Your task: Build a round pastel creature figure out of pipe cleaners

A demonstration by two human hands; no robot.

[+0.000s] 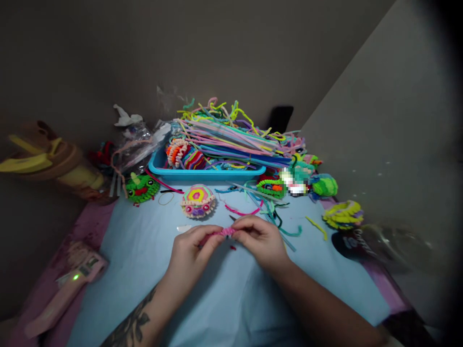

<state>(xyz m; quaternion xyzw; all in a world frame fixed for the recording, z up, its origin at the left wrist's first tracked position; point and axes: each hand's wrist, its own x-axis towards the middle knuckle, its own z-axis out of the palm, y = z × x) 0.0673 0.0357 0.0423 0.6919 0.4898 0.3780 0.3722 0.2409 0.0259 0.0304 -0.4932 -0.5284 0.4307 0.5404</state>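
Observation:
Between my two hands, above the blue cloth (144, 250), is a small coiled pink pipe cleaner piece (228, 232). My left hand (193, 250) pinches its left end between thumb and fingers. On the other end, the thumb and index finger of my right hand (262, 243) are closed. A dark pointed tip (232, 218) shows just behind my right fingers; the rest of that tool is hidden. Below the pink piece lies a tiny red bit (233, 248). Just beyond my hands sits a round beige pipe cleaner figure (198, 201) with a yellow and pink top.
A blue tray (206, 174) heaped with pipe cleaners (231, 137) stands at the back. Green figures (142, 188) and a yellow-green one (343, 215) flank it. A pink handheld device (68, 289) lies left, a plastic cup (383, 246) right, and another cup (77, 168) at far left.

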